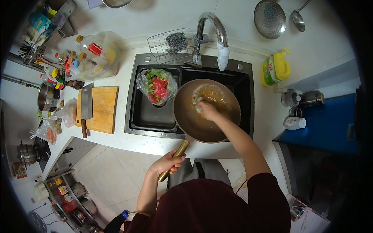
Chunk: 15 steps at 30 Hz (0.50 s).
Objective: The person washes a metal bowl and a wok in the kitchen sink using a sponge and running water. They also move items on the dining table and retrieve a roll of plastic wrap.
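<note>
A brown wok rests over the right bowl of the black sink. Cloudy, brownish water with foam lies in it. The wok's gold-coloured handle points towards me, and my left hand is wrapped around it. Inside the wok, my right hand presses a small greyish scrubber into the foamy water; my fingers partly hide it. Left of the wok, a clear plastic bag of chopped red and green vegetables sits in the left bowl.
A chrome faucet arches behind the wok, near a wire rack holding a steel wool pad. On the left, a cleaver lies across a wooden cutting board. A yellow detergent bottle stands at the right.
</note>
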### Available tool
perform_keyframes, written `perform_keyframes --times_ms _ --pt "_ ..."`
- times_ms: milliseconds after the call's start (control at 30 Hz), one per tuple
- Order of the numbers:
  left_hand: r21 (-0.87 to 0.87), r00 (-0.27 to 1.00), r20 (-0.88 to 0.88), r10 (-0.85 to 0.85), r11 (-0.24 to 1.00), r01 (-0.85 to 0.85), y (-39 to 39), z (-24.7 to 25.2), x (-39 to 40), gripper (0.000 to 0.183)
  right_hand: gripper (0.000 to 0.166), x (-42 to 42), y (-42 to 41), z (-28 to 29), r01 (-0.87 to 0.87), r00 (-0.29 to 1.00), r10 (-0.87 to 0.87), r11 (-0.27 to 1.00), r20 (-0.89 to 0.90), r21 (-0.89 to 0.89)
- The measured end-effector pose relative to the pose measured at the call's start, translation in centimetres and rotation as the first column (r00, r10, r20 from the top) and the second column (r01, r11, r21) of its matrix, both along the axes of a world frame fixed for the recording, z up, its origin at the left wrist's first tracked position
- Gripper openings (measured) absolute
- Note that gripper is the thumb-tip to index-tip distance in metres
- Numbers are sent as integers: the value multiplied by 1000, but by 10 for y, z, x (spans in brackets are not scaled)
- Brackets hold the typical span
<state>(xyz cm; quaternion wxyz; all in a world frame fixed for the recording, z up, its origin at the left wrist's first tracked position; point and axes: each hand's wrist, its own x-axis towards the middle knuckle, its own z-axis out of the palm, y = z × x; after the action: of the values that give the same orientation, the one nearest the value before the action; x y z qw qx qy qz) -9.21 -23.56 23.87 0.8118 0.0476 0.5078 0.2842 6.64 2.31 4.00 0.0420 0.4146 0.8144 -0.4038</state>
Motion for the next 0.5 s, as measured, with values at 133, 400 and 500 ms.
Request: perform_keyframes --times_ms 133,400,500 --pt "-14 1000 -4 -18 1000 18 2 -2 -8 25 41 13 -34 38 -221 975 221 975 5 -29" --pt "-9 997 48 -55 998 55 8 -4 -9 24 31 7 3 -33 28 996 -33 997 77 68" --pt "-4 999 21 -45 999 46 5 -3 -11 26 39 -17 -39 18 -231 973 231 973 -11 -19"
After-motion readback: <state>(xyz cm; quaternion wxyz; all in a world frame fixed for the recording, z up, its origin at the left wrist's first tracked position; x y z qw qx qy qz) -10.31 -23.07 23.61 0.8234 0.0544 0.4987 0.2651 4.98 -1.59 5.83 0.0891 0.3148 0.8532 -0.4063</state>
